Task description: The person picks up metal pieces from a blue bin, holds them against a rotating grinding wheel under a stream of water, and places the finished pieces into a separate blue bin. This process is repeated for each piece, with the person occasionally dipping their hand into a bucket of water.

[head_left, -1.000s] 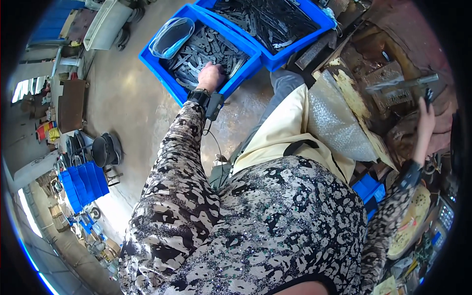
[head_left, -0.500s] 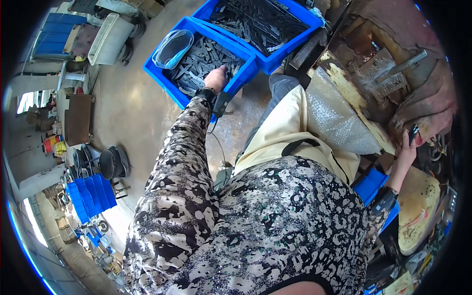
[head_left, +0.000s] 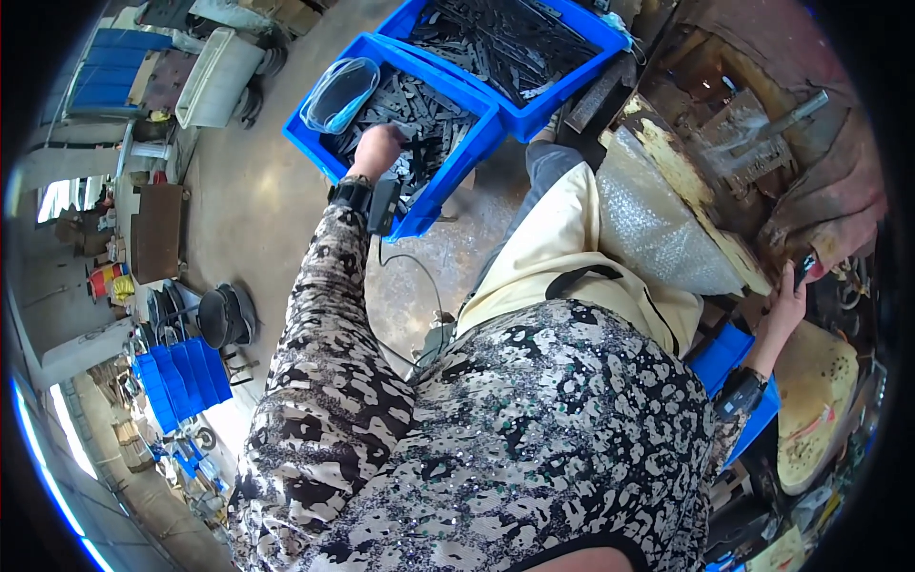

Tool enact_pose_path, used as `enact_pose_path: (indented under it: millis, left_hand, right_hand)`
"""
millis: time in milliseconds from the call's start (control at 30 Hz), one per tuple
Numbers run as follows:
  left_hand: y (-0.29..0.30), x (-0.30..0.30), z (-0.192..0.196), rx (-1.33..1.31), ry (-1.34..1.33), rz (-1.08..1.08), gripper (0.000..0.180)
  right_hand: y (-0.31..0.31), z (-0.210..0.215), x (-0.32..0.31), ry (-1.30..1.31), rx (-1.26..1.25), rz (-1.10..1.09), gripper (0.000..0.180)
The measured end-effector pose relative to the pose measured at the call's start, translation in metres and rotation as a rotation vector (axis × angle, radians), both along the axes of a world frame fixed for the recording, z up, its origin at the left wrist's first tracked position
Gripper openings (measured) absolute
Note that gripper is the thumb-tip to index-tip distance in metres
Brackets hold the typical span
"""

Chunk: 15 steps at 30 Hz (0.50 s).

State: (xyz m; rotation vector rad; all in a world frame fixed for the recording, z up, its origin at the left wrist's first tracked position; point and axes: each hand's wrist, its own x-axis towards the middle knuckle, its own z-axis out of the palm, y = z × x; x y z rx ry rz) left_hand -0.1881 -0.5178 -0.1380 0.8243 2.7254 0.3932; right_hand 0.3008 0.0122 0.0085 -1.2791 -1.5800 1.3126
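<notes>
Head view — left hand curls over dark strips in a blue bin, whether gripping I can't tell — right hand holds a small dark piece.

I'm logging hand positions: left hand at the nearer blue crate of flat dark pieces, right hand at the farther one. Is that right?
The right hand is not at the farther crate: the head view shows it off to the right, by the reddish cloth, holding a small dark object. The left hand is at the nearer blue crate of flat dark pieces.
</notes>
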Motion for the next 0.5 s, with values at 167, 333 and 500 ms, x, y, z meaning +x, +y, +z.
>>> enact_pose_path:
  millis: [167, 333, 500]
  left_hand:
    - [0.021, 0.018, -0.034, -0.233, -0.025, 0.004, 0.018]
    - [0.051, 0.002, -0.045, -0.336, -0.064, -0.175, 0.021]
    - [-0.007, -0.041, -0.068, -0.093, -0.140, 0.047, 0.014]
  right_hand:
    - [0.011, 0.013, 0.009, 0.225, -0.394, 0.130, 0.025]
    - [0.018, 0.003, 0.025, 0.375, -0.463, 0.098, 0.038]
    - [0.053, -0.027, 0.019, 0.609, -0.617, 0.205, 0.034]
